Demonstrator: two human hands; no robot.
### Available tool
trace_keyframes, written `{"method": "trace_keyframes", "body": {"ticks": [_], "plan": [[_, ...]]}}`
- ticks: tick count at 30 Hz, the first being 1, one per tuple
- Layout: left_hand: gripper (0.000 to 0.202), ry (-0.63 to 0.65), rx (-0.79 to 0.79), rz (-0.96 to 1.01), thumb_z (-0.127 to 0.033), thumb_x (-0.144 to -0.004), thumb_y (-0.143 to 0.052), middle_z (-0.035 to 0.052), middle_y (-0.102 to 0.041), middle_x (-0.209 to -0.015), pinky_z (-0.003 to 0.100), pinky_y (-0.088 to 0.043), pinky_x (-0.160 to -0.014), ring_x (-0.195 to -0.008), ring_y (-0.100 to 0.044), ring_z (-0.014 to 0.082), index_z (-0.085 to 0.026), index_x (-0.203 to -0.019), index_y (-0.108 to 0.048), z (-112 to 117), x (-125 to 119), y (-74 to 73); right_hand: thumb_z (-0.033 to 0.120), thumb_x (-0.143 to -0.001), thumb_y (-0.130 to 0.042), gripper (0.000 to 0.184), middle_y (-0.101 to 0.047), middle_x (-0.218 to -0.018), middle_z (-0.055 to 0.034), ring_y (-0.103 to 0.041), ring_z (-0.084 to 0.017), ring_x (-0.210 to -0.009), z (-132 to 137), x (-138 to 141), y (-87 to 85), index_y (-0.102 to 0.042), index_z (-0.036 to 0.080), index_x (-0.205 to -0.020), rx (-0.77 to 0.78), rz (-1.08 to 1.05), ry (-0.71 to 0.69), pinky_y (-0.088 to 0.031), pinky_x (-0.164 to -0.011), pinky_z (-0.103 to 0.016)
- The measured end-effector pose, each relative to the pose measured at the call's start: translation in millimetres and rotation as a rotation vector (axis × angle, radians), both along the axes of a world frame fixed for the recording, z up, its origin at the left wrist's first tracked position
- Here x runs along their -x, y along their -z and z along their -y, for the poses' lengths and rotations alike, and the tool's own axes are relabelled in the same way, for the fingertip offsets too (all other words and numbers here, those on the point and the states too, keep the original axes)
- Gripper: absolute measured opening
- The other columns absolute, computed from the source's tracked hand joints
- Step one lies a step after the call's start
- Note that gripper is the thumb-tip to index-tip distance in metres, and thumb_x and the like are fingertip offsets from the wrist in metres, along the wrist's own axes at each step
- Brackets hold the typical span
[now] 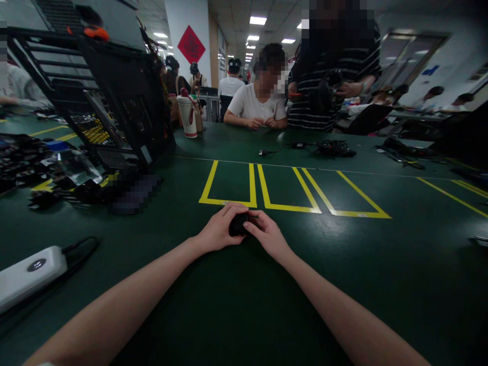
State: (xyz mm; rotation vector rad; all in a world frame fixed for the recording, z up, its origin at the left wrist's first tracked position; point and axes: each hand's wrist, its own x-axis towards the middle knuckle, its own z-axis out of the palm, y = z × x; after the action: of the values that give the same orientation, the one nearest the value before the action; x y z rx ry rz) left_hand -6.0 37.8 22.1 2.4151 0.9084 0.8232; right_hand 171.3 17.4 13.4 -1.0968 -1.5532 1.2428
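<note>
Between both hands is a small, dark, rounded object point(238, 224) whose kind I cannot make out; the fingers cover much of it. My left hand point(219, 229) curls around its left side, with thumb and fingers closed on it. From the right, my right hand point(270, 235) pinches it with the thumb and fingertips. The hands are at the middle of the dark green table point(236, 295), just in front of yellow tape outlines point(229, 202). Whether the object rests on the table or is held slightly above it, I cannot tell.
A black open computer case point(141, 117) stands at the left, near dark packets and a plastic bottle point(78, 165). A white power bank point(34, 272) with a cable lies front left. Beyond are a cup point(187, 117), coiled black cables point(335, 148) and two people across the table.
</note>
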Motion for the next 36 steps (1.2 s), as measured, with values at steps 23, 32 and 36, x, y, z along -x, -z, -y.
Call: {"method": "trace_keyframes", "body": {"ticks": [23, 32, 36], "plan": [[0.060, 0.012, 0.013, 0.010, -0.019, -0.069, -0.065, 0.0061, -0.044, -0.121, 0.047, -0.042, -0.093, -0.115, -0.043, 0.0257, -0.027, -0.120, -0.035, -0.5, 0.1, 0.3, 0.022, -0.077, -0.058, 0.025, -0.056, -0.106, -0.0034, -0.055, -0.019, -0.105, 3.9, 3.2, 0.6, -0.049, 0.022, -0.099, -0.009, -0.051, 0.001, -0.047, -0.089, -0.038], [0.060, 0.009, -0.026, 0.012, -0.020, -0.068, -0.065, 0.0061, -0.044, -0.120, 0.043, -0.042, -0.094, -0.114, -0.044, 0.0238, -0.025, -0.120, -0.036, -1.4, 0.1, 2.0, 0.020, -0.077, -0.058, 0.015, -0.053, -0.101, -0.0007, -0.054, -0.017, -0.104, 3.6, 3.9, 1.6, -0.051, 0.023, -0.090, -0.094, -0.076, 0.027, -0.048, -0.089, -0.035], [0.060, 0.006, -0.018, 0.008, -0.020, -0.068, -0.065, 0.0053, -0.045, -0.120, 0.045, -0.042, -0.093, -0.114, -0.044, 0.0249, -0.027, -0.120, -0.035, -1.7, -0.2, 2.4, 0.020, -0.076, -0.059, 0.024, -0.054, -0.107, -0.0022, -0.052, -0.018, -0.108, 1.7, 3.6, 2.2, -0.050, 0.023, -0.099, -0.069, -0.037, 0.046, -0.046, -0.092, -0.036]]}}
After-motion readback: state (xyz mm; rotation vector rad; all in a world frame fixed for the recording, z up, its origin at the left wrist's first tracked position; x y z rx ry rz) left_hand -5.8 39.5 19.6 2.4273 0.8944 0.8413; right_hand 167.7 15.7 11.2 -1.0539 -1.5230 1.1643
